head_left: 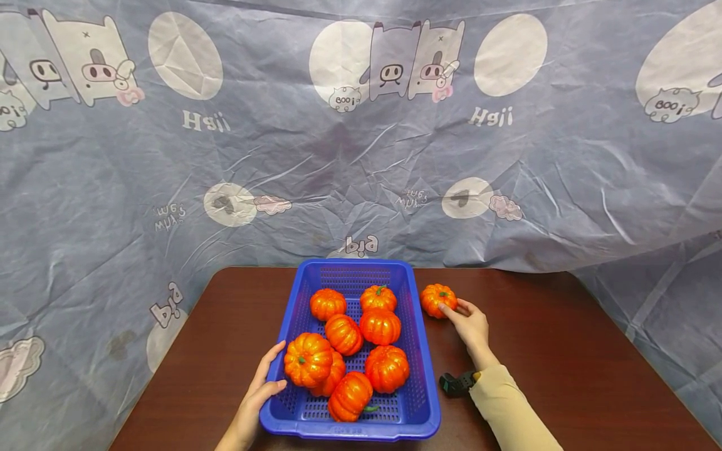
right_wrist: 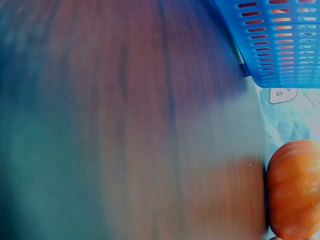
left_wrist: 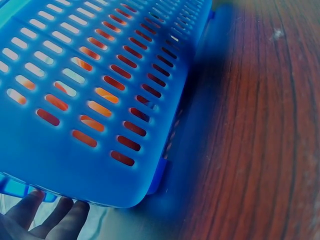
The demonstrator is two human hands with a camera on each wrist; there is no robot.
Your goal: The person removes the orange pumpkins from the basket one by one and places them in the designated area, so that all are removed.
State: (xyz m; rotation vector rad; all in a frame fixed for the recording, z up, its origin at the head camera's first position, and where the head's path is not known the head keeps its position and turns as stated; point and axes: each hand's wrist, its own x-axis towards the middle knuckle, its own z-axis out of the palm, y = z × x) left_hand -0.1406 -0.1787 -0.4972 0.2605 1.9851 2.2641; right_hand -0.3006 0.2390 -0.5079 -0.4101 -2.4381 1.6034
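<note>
A blue plastic basket [head_left: 350,428] with slotted walls holds several small shiny orange pumpkins [head_left: 380,327]. At its left side, my left hand [head_left: 256,391] grips the rim, and the left wrist view shows its fingertips [left_wrist: 75,217] hooked at the basket's edge [left_wrist: 100,192]. Right of the basket, my right hand [head_left: 470,326] holds one pumpkin [head_left: 435,300] between thumb and fingers, outside the far right wall. That same pumpkin [right_wrist: 295,192] fills the lower right of the right wrist view, with the hand almost wholly hidden there.
The basket stands on a dark brown wooden table [head_left: 553,351]. A grey-blue cloth [head_left: 361,163] with cartoon prints hangs behind the table's far edge. A dark strap with a small device [head_left: 455,384] is at the right wrist, beside the beige sleeve [head_left: 510,407].
</note>
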